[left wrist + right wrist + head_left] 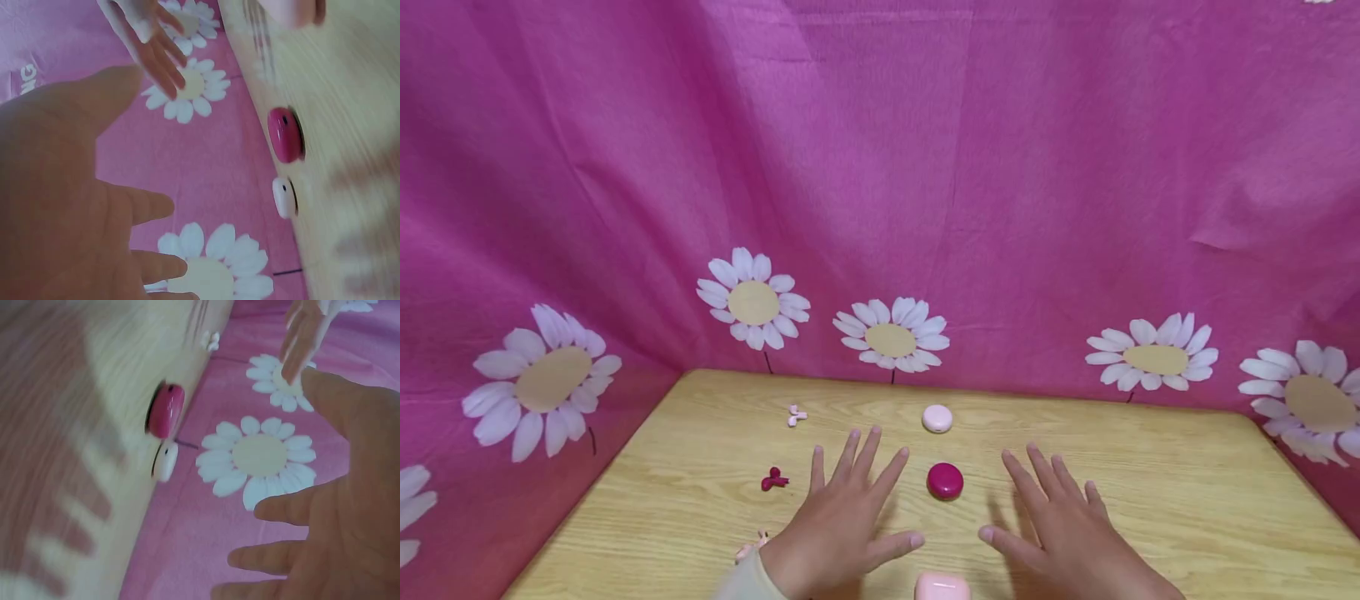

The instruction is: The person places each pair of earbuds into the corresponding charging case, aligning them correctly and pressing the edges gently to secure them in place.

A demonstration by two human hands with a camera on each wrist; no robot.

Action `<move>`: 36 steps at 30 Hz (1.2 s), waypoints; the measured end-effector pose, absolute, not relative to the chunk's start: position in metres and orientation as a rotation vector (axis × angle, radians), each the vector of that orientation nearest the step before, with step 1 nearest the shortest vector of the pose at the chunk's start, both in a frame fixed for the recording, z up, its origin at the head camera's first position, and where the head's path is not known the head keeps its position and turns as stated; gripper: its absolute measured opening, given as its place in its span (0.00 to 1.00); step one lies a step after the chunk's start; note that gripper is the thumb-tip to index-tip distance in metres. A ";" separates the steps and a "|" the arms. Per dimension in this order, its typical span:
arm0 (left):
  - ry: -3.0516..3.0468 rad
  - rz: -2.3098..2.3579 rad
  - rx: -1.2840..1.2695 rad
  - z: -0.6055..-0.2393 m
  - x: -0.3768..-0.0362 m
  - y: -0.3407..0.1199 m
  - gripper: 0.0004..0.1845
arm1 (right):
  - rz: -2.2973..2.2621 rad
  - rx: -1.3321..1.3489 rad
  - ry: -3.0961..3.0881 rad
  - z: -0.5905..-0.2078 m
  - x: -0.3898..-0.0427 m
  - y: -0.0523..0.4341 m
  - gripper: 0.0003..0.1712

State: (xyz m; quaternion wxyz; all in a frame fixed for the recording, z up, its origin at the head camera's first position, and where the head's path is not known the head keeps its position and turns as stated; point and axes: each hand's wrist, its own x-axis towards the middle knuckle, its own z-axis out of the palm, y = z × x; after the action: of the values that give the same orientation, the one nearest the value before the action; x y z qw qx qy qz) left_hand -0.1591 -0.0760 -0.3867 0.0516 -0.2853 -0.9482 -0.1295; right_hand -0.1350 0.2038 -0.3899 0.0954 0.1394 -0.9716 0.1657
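Both hands hover flat over a wooden table point(1150, 517), fingers spread, holding nothing. My left hand point(850, 512) is left of a round magenta case point(945, 481); my right hand point(1052, 521) is to its right. A pale pink round case point(937, 418) lies farther back. A pink rounded case point(942, 587) sits at the near edge between the wrists. In the left wrist view my left hand point(94, 206) fills the left side, with the magenta case point(285, 134) and pale case point(284, 197) beyond. The right wrist view shows my right hand point(319, 506), the magenta case point(167, 409) and the pale case point(166, 460).
A small pair of pale pink earbuds point(796, 414) and a dark red pair point(772, 479) lie left of the hands. Another small pinkish piece point(749, 547) sits by my left wrist. Pink cloth with white daisies point(891, 337) walls the table on three sides.
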 end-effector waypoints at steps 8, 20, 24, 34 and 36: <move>-2.887 -0.357 -0.995 -0.389 -0.154 -0.072 0.47 | 0.619 0.649 -2.933 -0.392 -0.133 0.199 0.52; -2.899 -0.284 -1.183 -0.392 -0.154 -0.067 0.31 | 0.627 0.791 -3.133 -0.400 -0.138 0.186 0.40; -2.915 -0.288 -1.224 -0.396 -0.154 -0.063 0.27 | 0.577 0.855 -3.103 -0.406 -0.137 0.181 0.35; -2.895 -0.175 -1.349 -0.407 -0.153 -0.051 0.18 | 0.682 0.990 -3.040 -0.419 -0.137 0.171 0.05; -2.884 -0.175 -1.358 -0.409 -0.153 -0.049 0.16 | 0.695 1.029 -3.019 -0.421 -0.137 0.171 0.07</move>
State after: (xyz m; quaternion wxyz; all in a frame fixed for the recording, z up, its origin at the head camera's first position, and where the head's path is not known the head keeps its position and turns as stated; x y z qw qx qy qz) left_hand -0.1532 -0.0488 -0.4091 -0.0253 -0.4251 -0.9031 -0.0548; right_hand -0.1371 0.1707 -0.4207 -0.0611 0.3146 -0.9231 0.2126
